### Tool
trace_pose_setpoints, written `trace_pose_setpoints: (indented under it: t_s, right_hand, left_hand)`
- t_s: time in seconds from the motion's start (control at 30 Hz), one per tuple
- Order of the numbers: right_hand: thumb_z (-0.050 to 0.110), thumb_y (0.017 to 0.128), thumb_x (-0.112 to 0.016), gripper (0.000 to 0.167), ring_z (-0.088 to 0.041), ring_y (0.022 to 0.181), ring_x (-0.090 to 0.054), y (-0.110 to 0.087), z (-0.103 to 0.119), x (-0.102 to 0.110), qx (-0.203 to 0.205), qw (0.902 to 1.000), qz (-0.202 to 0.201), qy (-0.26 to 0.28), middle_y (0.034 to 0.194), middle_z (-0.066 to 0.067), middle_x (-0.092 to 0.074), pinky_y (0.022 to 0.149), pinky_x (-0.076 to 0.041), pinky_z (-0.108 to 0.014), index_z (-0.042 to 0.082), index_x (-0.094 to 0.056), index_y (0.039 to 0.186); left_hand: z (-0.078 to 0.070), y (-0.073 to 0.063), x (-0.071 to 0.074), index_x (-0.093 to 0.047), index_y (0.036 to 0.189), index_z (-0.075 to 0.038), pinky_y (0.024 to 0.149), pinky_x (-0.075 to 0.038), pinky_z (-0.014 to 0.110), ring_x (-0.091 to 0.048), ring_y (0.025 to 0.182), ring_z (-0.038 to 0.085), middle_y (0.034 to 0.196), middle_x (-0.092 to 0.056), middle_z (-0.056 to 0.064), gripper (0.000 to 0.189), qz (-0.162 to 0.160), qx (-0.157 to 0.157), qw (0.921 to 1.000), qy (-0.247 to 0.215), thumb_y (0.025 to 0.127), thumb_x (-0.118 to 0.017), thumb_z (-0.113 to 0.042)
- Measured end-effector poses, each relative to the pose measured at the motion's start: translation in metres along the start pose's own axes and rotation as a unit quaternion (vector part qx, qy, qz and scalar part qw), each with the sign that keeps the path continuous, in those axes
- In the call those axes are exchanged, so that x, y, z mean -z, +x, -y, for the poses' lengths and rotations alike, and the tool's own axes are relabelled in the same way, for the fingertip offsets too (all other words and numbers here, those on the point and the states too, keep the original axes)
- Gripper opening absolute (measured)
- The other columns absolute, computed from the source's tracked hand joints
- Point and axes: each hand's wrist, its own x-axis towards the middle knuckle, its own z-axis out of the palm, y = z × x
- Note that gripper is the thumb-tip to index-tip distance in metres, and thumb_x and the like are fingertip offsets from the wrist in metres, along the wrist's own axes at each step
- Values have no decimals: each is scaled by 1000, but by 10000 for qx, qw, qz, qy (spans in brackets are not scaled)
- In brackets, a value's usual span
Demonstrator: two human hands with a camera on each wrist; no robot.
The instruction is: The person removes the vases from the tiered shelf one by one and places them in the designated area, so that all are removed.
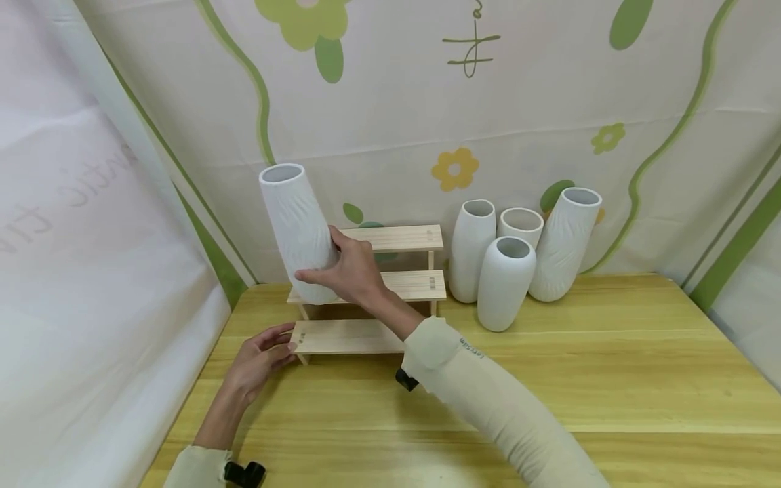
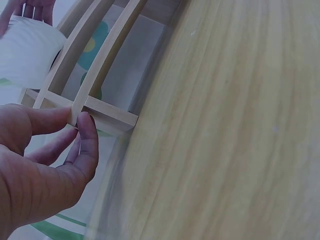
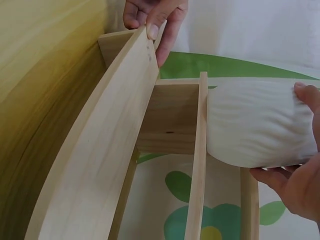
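Observation:
A tall white vase [image 1: 299, 230] with a rippled surface stands at the left end of the middle step of a three-tier wooden stand [image 1: 350, 337]. My right hand [image 1: 354, 268] grips its lower half from the right, thumb in front. In the right wrist view the base of the vase [image 3: 255, 122] meets the edge of the middle step. My left hand [image 1: 259, 359] pinches the left end of the lowest step between thumb and fingers, as the left wrist view also shows at the corner of the stand [image 2: 75, 112].
Right of the stand, several white vases stand together: a slim one [image 1: 474, 251], a rounded one in front [image 1: 506, 285], a wide-mouthed one behind [image 1: 521, 222] and a tall rippled one [image 1: 564, 244]. A patterned cloth [image 1: 378, 102] hangs behind the wooden table [image 1: 579, 379].

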Motion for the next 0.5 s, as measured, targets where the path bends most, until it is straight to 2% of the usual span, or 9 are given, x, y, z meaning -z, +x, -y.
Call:
trace_pose_setpoints:
  t_s: [0.5]
  right_hand:
    - [35,77,-100,86,-23,116,-77,-7,-5,21,-271,9996,2,39,131,-12,-77,94,-66,-36,11,-62,150]
  left_hand:
    - [0,1,-1,-43,161,0,96,-62,22,-70,107,7,142,-58,14,57,-36,74,10000,7,108,-63,-6]
